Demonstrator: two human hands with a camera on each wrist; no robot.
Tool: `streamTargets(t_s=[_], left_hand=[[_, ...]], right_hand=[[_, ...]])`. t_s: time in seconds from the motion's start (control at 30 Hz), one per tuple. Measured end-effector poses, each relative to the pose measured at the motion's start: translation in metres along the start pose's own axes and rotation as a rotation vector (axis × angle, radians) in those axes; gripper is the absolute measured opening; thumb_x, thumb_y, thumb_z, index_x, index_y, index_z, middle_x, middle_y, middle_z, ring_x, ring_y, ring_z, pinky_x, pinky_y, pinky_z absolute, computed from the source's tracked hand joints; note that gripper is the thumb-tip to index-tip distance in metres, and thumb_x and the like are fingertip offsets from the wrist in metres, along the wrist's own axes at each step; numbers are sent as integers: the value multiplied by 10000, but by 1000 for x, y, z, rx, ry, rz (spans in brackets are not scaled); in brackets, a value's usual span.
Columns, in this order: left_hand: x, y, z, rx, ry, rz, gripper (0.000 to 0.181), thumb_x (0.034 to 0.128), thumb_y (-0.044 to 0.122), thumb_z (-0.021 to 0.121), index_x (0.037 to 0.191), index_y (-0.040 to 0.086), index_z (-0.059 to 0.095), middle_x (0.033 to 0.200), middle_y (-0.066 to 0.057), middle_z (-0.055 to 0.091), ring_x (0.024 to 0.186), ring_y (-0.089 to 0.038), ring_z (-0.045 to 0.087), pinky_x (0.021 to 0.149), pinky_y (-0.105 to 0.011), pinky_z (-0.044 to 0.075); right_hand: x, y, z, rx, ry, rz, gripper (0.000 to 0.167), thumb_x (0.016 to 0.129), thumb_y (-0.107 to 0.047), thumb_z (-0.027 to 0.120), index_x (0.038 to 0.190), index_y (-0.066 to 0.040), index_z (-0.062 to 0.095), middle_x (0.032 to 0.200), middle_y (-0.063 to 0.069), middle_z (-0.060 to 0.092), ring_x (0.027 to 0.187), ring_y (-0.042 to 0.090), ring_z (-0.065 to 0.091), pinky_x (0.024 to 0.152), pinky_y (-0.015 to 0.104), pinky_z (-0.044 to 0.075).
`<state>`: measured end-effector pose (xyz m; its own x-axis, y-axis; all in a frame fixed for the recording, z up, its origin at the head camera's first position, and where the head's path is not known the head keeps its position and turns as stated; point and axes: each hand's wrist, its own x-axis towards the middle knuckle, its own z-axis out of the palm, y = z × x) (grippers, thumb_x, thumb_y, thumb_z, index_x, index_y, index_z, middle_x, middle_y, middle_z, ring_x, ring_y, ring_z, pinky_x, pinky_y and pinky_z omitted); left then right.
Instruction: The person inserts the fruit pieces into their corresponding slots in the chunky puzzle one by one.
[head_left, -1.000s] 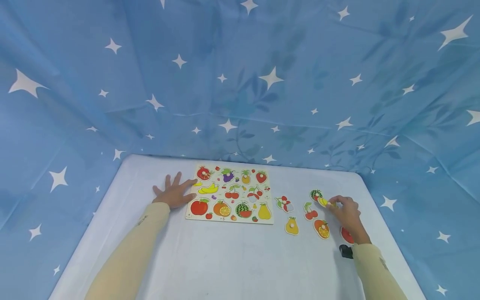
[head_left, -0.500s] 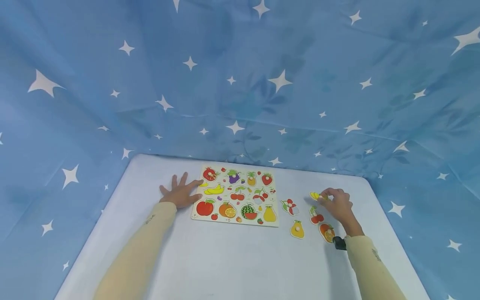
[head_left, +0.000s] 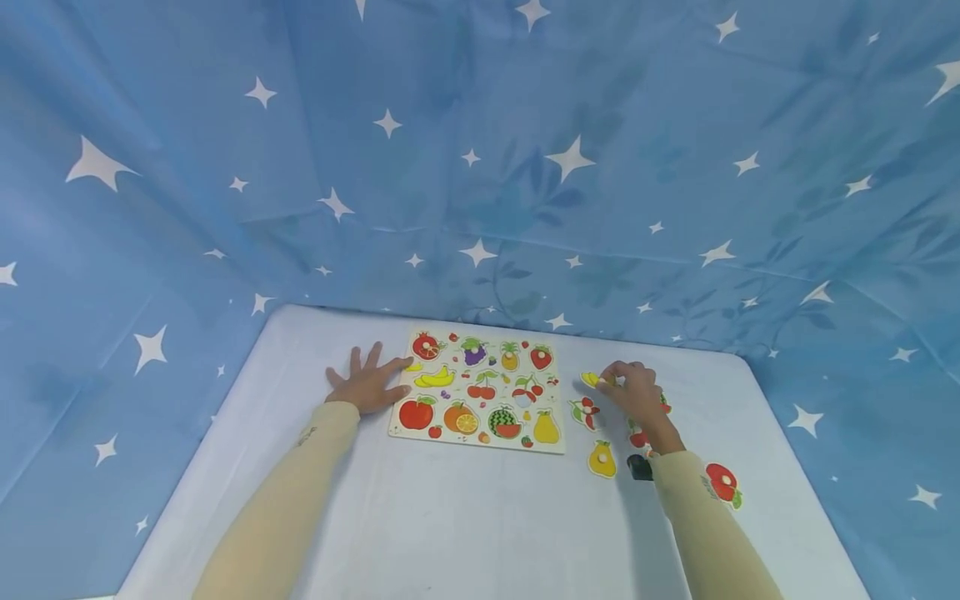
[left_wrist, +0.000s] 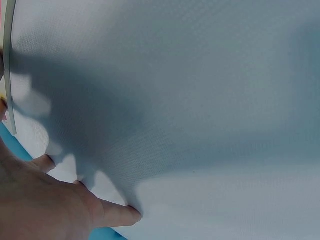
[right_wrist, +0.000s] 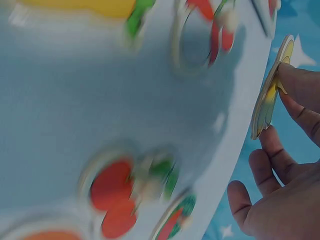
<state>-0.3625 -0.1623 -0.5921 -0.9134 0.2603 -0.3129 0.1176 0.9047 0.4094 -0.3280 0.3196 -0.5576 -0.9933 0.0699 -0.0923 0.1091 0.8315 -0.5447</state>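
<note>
My left hand (head_left: pixel 367 383) lies with spread fingers at the left edge of a fruit puzzle board (head_left: pixel 459 438); thumb and index finger touch the board, the other fingertips touch the table. My right hand (head_left: pixel 636 396) pinches a banana puzzle piece (head_left: pixel 590 379) by its front side, off the table, right of the board. In the right wrist view the banana piece (right_wrist: pixel 272 92) is tilted nearly edge-on, between thumb and forefinger, with the other fingers loosely bent. Below it lie a red-and-white fruit piece (head_left: pixel 584 412) and a pear piece (head_left: pixel 602 460).
A cherry piece (head_left: pixel 637 437) and a watermelon piece (head_left: pixel 666 403) are partly covered by the right arm. An apple piece (head_left: pixel 722 482) lies farther right. Blue star-patterned cloth (head_left: pixel 480 167) hangs around the white table (head_left: pixel 480 525).
My right hand has carried the banana piece leftward, from beside the watermelon piece toward the board. The left hand keeps its place on the board's edge. The head view has shifted slightly.
</note>
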Motion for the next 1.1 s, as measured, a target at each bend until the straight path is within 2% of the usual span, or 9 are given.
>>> streamTargets(t_s=[0.33, 0.53, 0.77, 0.93, 1.1], left_hand=[[-3, 5, -1, -7, -14, -16, 666, 1056, 495, 619, 1665, 327, 406, 1774, -234, -6, 1571, -584, -99, 1081, -905, -17], [-2, 3, -1, -10, -14, -22, 665, 1056, 493, 618, 1666, 335, 402, 1778, -222, -11, 1574, -575, -106, 1081, -902, -33], [-1, 3, 0, -5, -10, -17, 661, 1056, 486, 623, 1663, 338, 406, 1778, -222, 4, 1576, -574, -91, 1082, -903, -20], [-3, 4, -2, -11, -8, -25, 657, 1056, 476, 631, 1660, 337, 413, 1778, -223, 8, 1577, -571, -91, 1086, -899, -22], [-2, 2, -3, -12, -9, -29, 658, 1055, 480, 630, 1660, 342, 413, 1779, -218, 3, 1579, -567, -95, 1088, -896, -24]], right_hand=[[16, -42, 27, 28, -11, -136, 113, 1002, -115, 734, 1023, -12, 690, 1273, 326, 578, 1287, 571, 389, 975, 831, 286], [27, -73, 45, 15, -44, -162, 100, 1006, -128, 750, 1026, -45, 697, 1230, 264, 602, 1254, 520, 425, 978, 769, 317], [31, -108, 61, 14, -70, -204, 78, 996, -121, 769, 1014, -60, 724, 1093, 173, 620, 1159, 440, 461, 941, 704, 346], [35, -129, 77, 21, -66, -237, 82, 990, -134, 782, 990, -73, 726, 1170, 187, 646, 1272, 500, 458, 989, 757, 346], [38, -147, 95, 26, -60, -276, 87, 972, -138, 805, 982, -80, 741, 1168, 185, 666, 1239, 504, 495, 964, 735, 383]])
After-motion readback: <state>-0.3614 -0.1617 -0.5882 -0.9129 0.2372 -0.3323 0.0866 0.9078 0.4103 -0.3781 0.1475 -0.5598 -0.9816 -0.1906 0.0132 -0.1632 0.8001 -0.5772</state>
